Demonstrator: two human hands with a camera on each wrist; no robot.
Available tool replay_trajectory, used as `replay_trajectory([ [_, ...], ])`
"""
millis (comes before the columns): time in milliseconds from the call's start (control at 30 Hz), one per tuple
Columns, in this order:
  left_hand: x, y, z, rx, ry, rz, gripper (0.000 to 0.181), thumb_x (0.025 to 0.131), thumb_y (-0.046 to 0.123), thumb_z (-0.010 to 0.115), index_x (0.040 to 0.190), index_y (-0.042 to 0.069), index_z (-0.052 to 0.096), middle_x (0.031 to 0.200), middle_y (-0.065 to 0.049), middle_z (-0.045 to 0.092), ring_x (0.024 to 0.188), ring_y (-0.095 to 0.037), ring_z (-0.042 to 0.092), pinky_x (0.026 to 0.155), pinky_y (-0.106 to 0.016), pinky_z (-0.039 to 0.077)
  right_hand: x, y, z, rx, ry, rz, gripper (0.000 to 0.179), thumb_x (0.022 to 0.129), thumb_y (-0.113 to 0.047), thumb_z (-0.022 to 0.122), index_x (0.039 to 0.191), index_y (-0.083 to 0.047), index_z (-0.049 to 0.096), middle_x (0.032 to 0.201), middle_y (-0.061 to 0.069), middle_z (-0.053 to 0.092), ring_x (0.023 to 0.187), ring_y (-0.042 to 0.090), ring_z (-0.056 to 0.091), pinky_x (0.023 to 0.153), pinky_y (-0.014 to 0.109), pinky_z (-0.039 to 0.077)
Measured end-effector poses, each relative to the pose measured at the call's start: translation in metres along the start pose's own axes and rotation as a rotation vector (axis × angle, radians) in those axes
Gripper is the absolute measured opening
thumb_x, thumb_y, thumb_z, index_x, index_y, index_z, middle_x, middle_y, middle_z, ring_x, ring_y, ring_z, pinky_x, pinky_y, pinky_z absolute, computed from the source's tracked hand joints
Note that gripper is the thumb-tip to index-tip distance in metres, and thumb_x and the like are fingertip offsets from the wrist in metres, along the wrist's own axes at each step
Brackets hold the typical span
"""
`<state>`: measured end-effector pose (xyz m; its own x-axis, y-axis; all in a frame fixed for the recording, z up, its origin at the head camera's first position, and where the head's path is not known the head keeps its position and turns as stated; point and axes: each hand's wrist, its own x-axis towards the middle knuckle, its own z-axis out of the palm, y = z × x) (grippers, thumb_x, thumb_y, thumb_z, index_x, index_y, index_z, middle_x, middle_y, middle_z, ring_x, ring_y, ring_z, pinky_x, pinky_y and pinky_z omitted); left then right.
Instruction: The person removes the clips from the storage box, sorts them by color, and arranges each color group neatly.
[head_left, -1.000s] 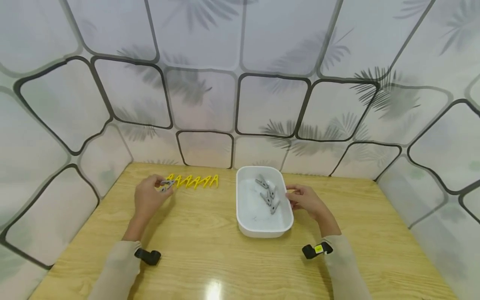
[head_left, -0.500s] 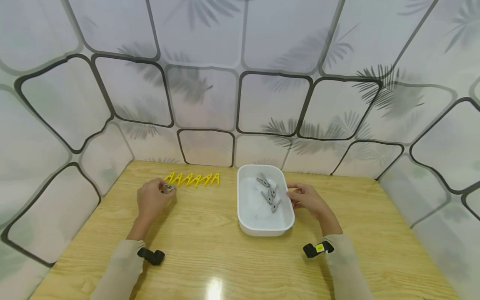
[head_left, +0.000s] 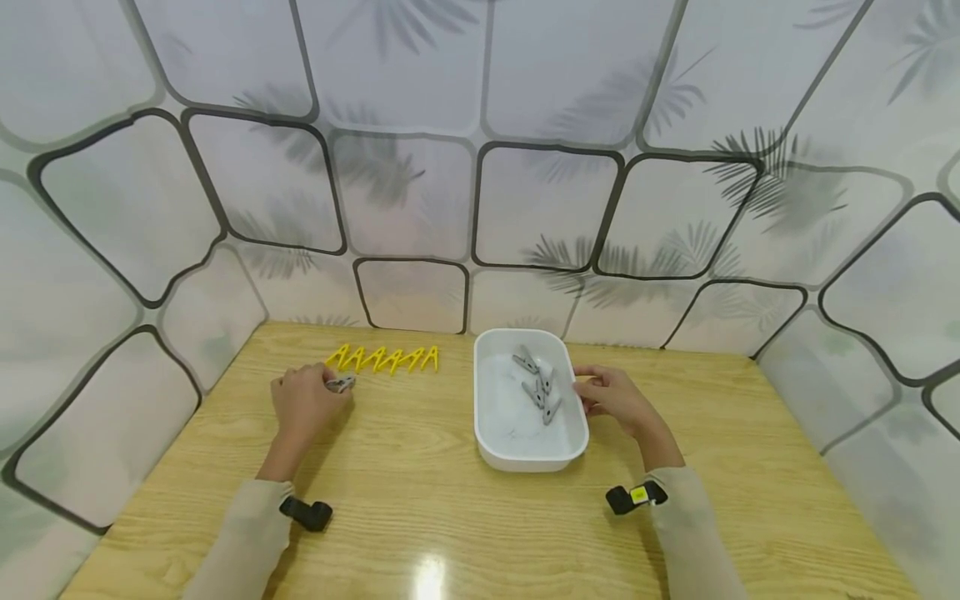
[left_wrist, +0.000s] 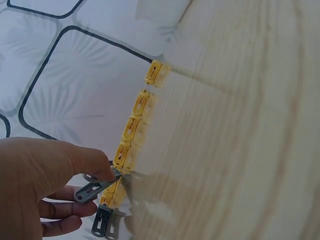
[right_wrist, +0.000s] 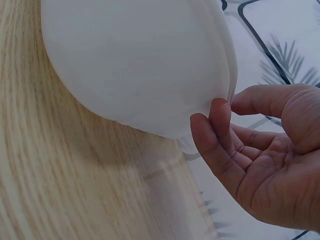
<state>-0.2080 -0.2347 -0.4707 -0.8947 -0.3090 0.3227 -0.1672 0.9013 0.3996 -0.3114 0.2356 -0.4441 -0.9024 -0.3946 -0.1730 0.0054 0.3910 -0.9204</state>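
My left hand point(head_left: 306, 402) pinches a grey clothespin point(left_wrist: 90, 192) between thumb and fingers, just in front of the left end of a row of yellow clothespins point(left_wrist: 140, 103). Another grey clothespin point(left_wrist: 101, 221) stands at that end of the row in the left wrist view; in the head view my hand hides it. On the other side, my right hand point(head_left: 618, 402) grips the right wall of a white plastic tub point(head_left: 498, 427). In the right wrist view the thumb is at the rim and the fingertips point(right_wrist: 201, 127) are against the outside. Several grey clothespins point(head_left: 527, 362) lie loose inside the tub.
The wooden table point(head_left: 405, 508) meets a patterned wall covering point(head_left: 412, 296) right behind the yellow row. More of this covering rises at the left and right sides. Both wrists carry black straps with small devices point(head_left: 311, 514).
My left hand has drawn slightly toward me and to the right, away from the yellow row, turning the grey clothespin flatter. My right hand and the tub have stayed put.
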Motion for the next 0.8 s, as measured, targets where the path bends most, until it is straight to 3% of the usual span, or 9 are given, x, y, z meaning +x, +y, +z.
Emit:
replay_trajectory([
  [633,-0.0006,0.006,-0.0006,0.07,-0.051,-0.056,0.033,0.084,0.033,0.074,0.071,0.007,0.059,0.076,-0.017,0.065,0.072,-0.037,0.057,0.082,-0.06,0.039,-0.0004,0.0025,-0.0002,-0.001,0.005,-0.004,0.048,0.104,-0.014,0.056,0.146,0.007,0.046,0.084,0.002,0.065,0.074,0.011,0.063,0.07,0.028,0.058],
  [800,0.0,0.0067,-0.0007,0.075,-0.048,-0.064,0.04,0.084,0.032,0.071,0.06,0.014,0.045,0.065,-0.01,0.054,0.067,-0.032,0.051,0.08,-0.059,0.038,-0.0001,0.0003,0.0,0.005,0.007,0.005,0.048,0.104,-0.013,0.055,0.146,0.007,0.046,0.085,0.002,0.065,0.074,0.011,0.063,0.071,0.029,0.058],
])
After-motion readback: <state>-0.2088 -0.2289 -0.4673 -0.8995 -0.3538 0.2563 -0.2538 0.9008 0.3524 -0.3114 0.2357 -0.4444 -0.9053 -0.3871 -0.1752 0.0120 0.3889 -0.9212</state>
